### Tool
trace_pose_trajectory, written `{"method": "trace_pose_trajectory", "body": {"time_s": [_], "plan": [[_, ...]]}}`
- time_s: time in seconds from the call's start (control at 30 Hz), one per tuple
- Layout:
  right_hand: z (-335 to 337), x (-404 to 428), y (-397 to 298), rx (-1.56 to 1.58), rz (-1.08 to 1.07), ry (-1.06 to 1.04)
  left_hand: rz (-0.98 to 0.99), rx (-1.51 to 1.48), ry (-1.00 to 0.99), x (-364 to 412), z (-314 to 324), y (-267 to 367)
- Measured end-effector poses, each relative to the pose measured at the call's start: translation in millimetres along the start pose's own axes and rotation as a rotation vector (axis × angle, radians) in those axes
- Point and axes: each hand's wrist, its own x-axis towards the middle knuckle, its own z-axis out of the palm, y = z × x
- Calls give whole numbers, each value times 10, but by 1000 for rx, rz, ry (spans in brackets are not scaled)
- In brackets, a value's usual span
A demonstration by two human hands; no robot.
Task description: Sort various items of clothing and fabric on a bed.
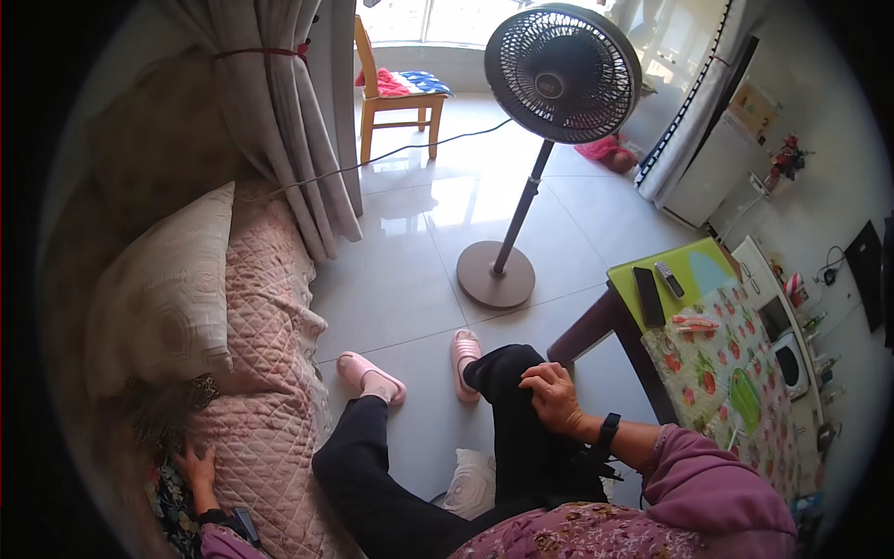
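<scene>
My left hand [195,468] rests on the edge of a pink quilted cover [272,433], fingers spread and holding nothing. Just beside it lies a dark floral cloth [171,492], and a dark, fuzzy bundle [164,412] sits above the fingers. On the black trouser leg [520,419] over my right knee lies my right hand [555,398], its fingers bent a little and apart, with nothing in them. A dark band circles each wrist. Pink slippers [370,377] are on my feet, flat on the tiles.
A pedestal fan [496,276] stands ahead, its cable [405,148] running left to the curtain [279,140]. At right, a table [726,363] bears a dark phone-like slab [649,297], a remote control [670,279] and a green fly swatter [744,400]. A cushion [471,482] lies between my legs.
</scene>
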Motion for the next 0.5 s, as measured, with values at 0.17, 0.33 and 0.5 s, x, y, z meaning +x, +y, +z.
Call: {"method": "trace_pose_trajectory", "body": {"time_s": [0.17,0.33,0.5], "plan": [[-27,-23,21,-14,5,-1,-126,123,-31,-210,-88,307],[3,-57,-38,15,-4,-5,128,-382,294,-189,116,-274],[24,-125,-65,44,-15,26,341,-756,348,-1204,299,-263]]}}
